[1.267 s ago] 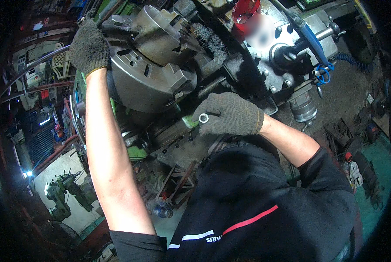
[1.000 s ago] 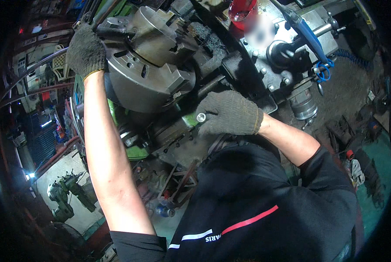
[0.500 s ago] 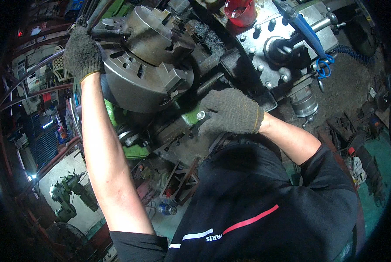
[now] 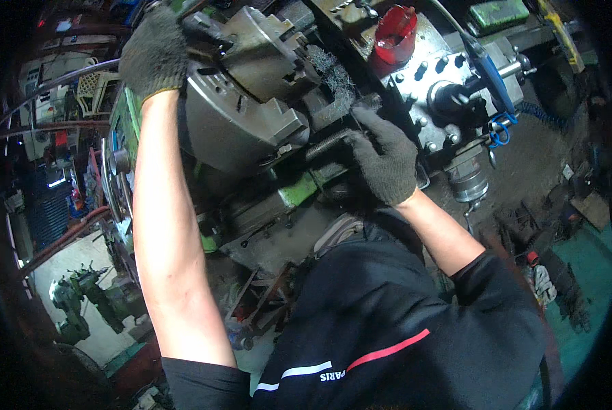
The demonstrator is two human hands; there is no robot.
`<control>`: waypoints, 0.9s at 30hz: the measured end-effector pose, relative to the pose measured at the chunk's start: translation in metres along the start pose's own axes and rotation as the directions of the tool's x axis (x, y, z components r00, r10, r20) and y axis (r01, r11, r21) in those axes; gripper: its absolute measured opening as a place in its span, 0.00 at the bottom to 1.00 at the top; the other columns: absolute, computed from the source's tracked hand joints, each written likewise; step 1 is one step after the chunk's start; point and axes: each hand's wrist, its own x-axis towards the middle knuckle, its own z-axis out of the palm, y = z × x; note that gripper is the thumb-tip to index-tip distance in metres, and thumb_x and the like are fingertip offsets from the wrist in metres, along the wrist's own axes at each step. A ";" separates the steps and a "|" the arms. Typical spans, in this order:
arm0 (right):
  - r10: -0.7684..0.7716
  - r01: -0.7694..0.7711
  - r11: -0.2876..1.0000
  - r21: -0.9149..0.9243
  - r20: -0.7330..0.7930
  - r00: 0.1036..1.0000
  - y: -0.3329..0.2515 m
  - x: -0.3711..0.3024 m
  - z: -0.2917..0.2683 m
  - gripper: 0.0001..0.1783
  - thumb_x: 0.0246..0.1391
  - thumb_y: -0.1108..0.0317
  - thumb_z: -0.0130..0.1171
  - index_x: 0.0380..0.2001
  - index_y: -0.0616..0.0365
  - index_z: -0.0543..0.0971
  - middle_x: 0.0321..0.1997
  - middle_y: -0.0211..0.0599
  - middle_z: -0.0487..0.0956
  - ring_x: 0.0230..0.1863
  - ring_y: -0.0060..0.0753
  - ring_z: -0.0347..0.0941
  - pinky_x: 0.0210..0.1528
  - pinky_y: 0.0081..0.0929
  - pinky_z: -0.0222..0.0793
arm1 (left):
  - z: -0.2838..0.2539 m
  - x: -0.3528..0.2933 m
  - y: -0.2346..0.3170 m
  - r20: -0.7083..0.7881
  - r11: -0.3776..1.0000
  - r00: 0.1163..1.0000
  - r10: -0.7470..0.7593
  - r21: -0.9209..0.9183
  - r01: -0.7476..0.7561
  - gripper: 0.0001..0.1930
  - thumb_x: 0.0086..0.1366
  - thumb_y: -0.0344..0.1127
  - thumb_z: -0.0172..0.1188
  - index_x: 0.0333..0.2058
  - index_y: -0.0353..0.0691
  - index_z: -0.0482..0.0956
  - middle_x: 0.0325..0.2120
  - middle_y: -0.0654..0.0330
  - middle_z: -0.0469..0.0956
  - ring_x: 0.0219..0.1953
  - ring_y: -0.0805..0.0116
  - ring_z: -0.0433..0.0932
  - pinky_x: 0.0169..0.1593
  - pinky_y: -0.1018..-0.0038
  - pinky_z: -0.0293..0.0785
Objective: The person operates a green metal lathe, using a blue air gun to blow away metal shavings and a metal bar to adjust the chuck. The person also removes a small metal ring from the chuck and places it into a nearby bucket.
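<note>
My left hand point(image 4: 154, 58), in a dark grey knit glove, is at the top left beside the lathe's large round faceplate point(image 4: 217, 126). Its fingers curl away near a dark bar, and what they grip is hidden. A stepped metal chuck point(image 4: 261, 55) with jaws sits on the faceplate. My right hand point(image 4: 388, 157), gloved alike, reaches up and left beside a threaded rod point(image 4: 330, 145), just below a tangle of metal shavings point(image 4: 332, 72). Its thumb and forefinger are apart, and nothing shows between them.
Right of the chuck stands a bolted metal block point(image 4: 432, 89) with a red cup point(image 4: 395, 37) on it. A blue-handled tool point(image 4: 489, 76) lies across its right side. Green machine parts point(image 4: 298, 188) are below the faceplate. A white chair point(image 4: 91, 92) stands at far left.
My right hand has moved up and right toward the shavings, its fingers opening out; the small shiny round end at its fingers no longer shows. My left hand appears higher as the view shifted.
</note>
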 end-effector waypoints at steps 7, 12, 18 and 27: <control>0.057 -0.100 0.975 -0.198 -0.212 0.976 0.132 0.033 0.071 0.20 0.72 0.63 0.65 0.63 0.58 0.83 0.56 0.54 0.88 0.58 0.57 0.85 0.61 0.43 0.79 | -0.027 0.008 0.026 -0.107 0.911 0.969 -0.223 -0.377 0.168 0.26 0.79 0.54 0.48 0.42 0.45 0.93 0.38 0.44 0.89 0.42 0.40 0.89 0.51 0.46 0.81; -0.028 -0.046 0.968 -0.247 -0.290 0.957 0.041 0.011 0.064 0.19 0.74 0.60 0.62 0.59 0.59 0.86 0.57 0.56 0.87 0.61 0.56 0.84 0.64 0.45 0.78 | -0.049 0.002 0.028 -0.134 0.885 0.948 -0.289 -0.414 0.211 0.26 0.78 0.53 0.49 0.37 0.42 0.92 0.36 0.44 0.89 0.38 0.36 0.88 0.47 0.42 0.81; 0.075 -0.190 0.910 -0.368 -0.304 0.950 0.097 0.028 0.072 0.17 0.72 0.66 0.65 0.60 0.57 0.85 0.60 0.50 0.87 0.63 0.53 0.83 0.65 0.45 0.78 | -0.025 0.010 0.032 -0.320 0.846 0.865 -0.386 -0.497 0.193 0.25 0.75 0.55 0.53 0.36 0.42 0.91 0.32 0.43 0.89 0.34 0.38 0.88 0.43 0.41 0.80; 0.211 -0.292 0.928 -0.230 -0.322 0.923 0.151 0.021 0.071 0.18 0.70 0.64 0.65 0.58 0.60 0.86 0.58 0.52 0.88 0.61 0.52 0.86 0.65 0.45 0.80 | -0.046 0.008 0.039 -0.055 0.846 0.946 -0.320 -0.465 0.259 0.28 0.77 0.57 0.49 0.33 0.42 0.92 0.28 0.45 0.88 0.33 0.41 0.88 0.44 0.41 0.78</control>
